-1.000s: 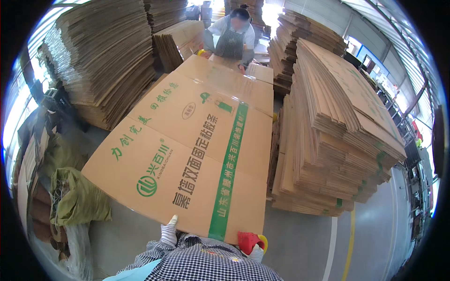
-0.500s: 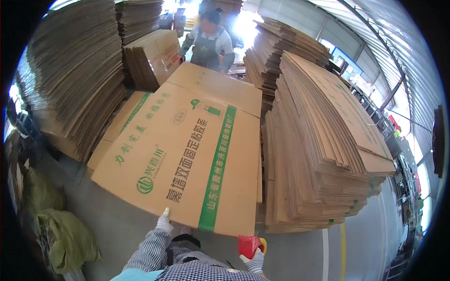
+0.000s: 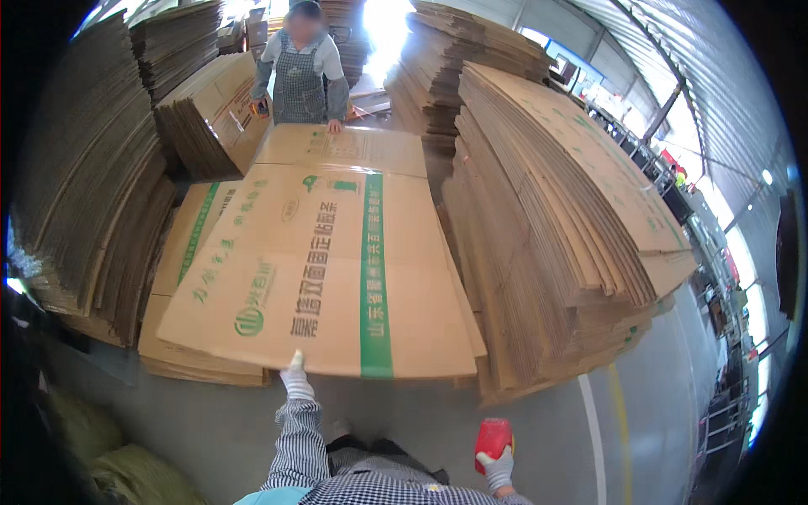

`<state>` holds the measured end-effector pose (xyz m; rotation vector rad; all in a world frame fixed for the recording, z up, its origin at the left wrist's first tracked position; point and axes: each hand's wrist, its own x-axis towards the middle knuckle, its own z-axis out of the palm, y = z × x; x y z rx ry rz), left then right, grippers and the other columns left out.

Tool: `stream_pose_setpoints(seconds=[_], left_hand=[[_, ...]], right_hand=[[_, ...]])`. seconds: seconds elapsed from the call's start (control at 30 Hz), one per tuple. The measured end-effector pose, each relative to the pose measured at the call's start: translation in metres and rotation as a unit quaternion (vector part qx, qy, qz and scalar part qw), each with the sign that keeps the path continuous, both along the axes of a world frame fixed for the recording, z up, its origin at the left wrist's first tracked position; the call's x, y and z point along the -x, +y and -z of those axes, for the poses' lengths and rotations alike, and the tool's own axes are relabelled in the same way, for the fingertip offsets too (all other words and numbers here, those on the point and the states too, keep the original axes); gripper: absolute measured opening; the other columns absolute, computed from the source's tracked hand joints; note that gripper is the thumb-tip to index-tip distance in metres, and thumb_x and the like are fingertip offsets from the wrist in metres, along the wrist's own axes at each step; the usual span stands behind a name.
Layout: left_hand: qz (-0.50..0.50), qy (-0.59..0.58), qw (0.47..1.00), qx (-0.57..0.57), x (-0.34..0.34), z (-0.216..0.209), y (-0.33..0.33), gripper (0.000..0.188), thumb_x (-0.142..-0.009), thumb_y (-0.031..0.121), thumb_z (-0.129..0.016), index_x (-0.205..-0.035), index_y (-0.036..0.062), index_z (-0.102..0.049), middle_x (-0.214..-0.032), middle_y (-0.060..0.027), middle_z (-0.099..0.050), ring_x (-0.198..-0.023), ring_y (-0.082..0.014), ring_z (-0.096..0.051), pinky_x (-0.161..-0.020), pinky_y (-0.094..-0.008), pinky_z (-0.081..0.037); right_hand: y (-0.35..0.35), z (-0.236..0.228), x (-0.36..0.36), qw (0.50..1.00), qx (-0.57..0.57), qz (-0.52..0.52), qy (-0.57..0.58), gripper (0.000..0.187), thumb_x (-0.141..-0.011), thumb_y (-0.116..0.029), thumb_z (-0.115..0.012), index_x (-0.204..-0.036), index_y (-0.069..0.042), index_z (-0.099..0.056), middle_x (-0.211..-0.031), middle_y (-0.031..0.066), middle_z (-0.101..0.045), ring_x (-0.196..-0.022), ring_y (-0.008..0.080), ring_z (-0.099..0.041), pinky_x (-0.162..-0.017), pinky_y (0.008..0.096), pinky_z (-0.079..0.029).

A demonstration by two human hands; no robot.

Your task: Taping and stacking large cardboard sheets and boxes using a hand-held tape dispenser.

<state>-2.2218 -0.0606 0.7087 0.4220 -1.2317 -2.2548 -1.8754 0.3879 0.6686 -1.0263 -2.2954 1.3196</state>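
Note:
My left hand (image 3: 297, 380), in a white knit glove, pinches the near edge of a large flattened cardboard carton (image 3: 269, 307) printed in green and black. The carton lies tilted across a low stack of flat cartons (image 3: 206, 370), with its near edge overhanging. Out to the right, my gloved right hand (image 3: 497, 465) is closed around a red hand-held tool (image 3: 493, 438) with a bit of yellow; its exact kind is unclear. Across from me, a person's hand (image 3: 335, 126) rests on the carton's far edge. Their other hand holds a small orange and dark object (image 3: 263, 107).
Tall piles of flat cardboard rise on the left (image 3: 84, 185) and the right (image 3: 547, 244). A bundle of cartons (image 3: 215, 118) leans beside the co-worker (image 3: 301, 80). Green woven sacks (image 3: 143, 475) lie at lower left. White and yellow lines cross the grey floor (image 3: 555, 438) at right.
The carton has swung squarer over the low stack, and its near edge has moved away from me. My right hand with the red tool is farther from it. The co-worker stands more upright.

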Motion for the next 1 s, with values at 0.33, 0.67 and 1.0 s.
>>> stream_pose_setpoints(seconds=[0.33, 0.67, 1.0], left_hand=[[-0.166, 0.164, 0.89, 0.392, -0.246, -0.464, -0.05, 0.031, -0.095, 0.025, -0.062, -0.114, 0.0007, -0.065, -0.099, -0.0096, -0.069, -0.083, -0.0199, -0.065, -0.076, -0.0318, -0.055], [-0.047, 0.066, 0.657, 0.75, -0.242, -0.418, 0.08, 0.047, -0.086, 0.002, -0.059, -0.132, -0.0045, -0.052, -0.118, -0.0265, -0.062, -0.108, -0.0384, -0.061, -0.098, -0.041, -0.049], [0.174, 0.013, 0.34, 0.924, -0.086, -0.09, 0.167, 0.066, -0.085, 0.022, -0.06, -0.146, 0.0051, -0.043, -0.156, -0.0226, -0.03, -0.145, -0.037, -0.027, -0.117, -0.0569, -0.02]], right_hand=[[0.071, 0.047, 0.014, 0.998, -0.015, -0.037, -0.053, 0.098, -0.057, -0.039, -0.09, -0.133, 0.006, -0.047, -0.123, 0.0242, -0.061, -0.11, 0.0389, -0.061, -0.094, 0.0413, -0.051], [0.079, 0.074, 0.066, 0.986, 0.09, -0.138, 0.026, 0.085, -0.062, -0.031, -0.089, -0.13, 0.003, -0.051, -0.115, 0.0229, -0.066, -0.105, 0.0364, -0.064, -0.091, 0.041, -0.051], [0.128, 0.016, -0.012, 0.991, 0.073, -0.103, -0.05, 0.071, -0.065, -0.027, -0.089, -0.121, 0.003, -0.056, -0.111, 0.0193, -0.067, -0.096, 0.0291, -0.066, -0.086, 0.038, -0.054]])
